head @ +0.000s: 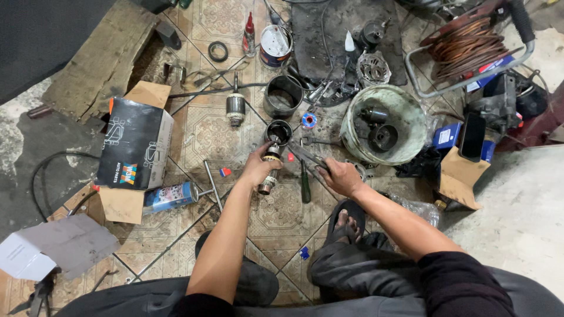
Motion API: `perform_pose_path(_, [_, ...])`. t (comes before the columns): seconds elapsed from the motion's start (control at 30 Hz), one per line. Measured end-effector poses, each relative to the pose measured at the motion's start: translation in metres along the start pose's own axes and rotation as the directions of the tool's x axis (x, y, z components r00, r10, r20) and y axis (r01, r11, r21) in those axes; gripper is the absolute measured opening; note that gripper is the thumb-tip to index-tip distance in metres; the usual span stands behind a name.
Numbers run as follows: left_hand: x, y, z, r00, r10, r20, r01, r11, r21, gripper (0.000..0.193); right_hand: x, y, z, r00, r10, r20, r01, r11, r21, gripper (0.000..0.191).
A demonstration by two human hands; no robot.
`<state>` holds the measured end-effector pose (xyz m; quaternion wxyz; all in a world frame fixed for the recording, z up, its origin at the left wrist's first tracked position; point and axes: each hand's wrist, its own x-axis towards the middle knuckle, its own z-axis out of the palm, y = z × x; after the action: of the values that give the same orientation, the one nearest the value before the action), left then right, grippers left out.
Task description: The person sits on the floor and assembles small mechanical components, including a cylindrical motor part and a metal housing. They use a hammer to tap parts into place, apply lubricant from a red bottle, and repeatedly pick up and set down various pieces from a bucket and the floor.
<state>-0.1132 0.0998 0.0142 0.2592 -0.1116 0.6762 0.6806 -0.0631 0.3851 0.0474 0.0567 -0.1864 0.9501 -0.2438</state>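
Note:
My left hand (258, 166) grips a metal motor shaft part (271, 167), a brass and steel piece with its upper end by a black cylindrical housing (278, 131) on the tiled floor. My right hand (339, 176) holds a pair of dark pliers (306, 156) whose jaws point toward the shaft part. A green-handled screwdriver (305, 185) lies on the floor between the two hands. My sandalled foot (346, 220) rests just below the right hand.
A black and orange cardboard box (136, 147) and a blue spray can (170, 196) lie left. A dirty white bucket (385, 123) with parts sits right, a copper wire reel (467, 44) behind it. A second armature (235, 108), black ring housing (283, 95) and paint tin (275, 46) lie ahead.

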Motion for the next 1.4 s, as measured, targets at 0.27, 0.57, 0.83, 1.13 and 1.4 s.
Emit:
perform_pose_path(0.27, [0.002,-0.009,-0.002,0.998,0.066,0.010,-0.066,0.998,-0.004,0.085,0.024,-0.015,0.026,0.991,-0.058,-0.120,0.048,0.995,-0.090,0.026])
perform_pose_path(0.57, [0.005,-0.012,-0.004,1.000,-0.024,-0.011,0.024,1.000,0.010,0.084,0.025,-0.017,0.022,0.923,-0.290,-0.253,0.289,0.957,-0.041,0.032])
perform_pose_path(0.83, [0.012,-0.026,-0.007,1.000,0.001,0.011,-0.001,0.999,-0.039,0.085,0.023,-0.009,0.031,0.939,-0.240,-0.246,0.231,0.971,-0.065,0.025])
perform_pose_path(1.13, [0.013,-0.032,-0.003,1.000,0.026,0.014,-0.026,1.000,-0.001,0.084,0.031,-0.015,0.017,0.930,-0.287,-0.229,0.260,0.955,-0.141,0.027])
perform_pose_path(1.4, [-0.031,0.004,-0.009,0.976,0.198,-0.092,-0.193,0.980,0.056,0.091,-0.024,-0.017,0.054,0.901,0.426,0.077,-0.415,0.797,0.439,0.051])
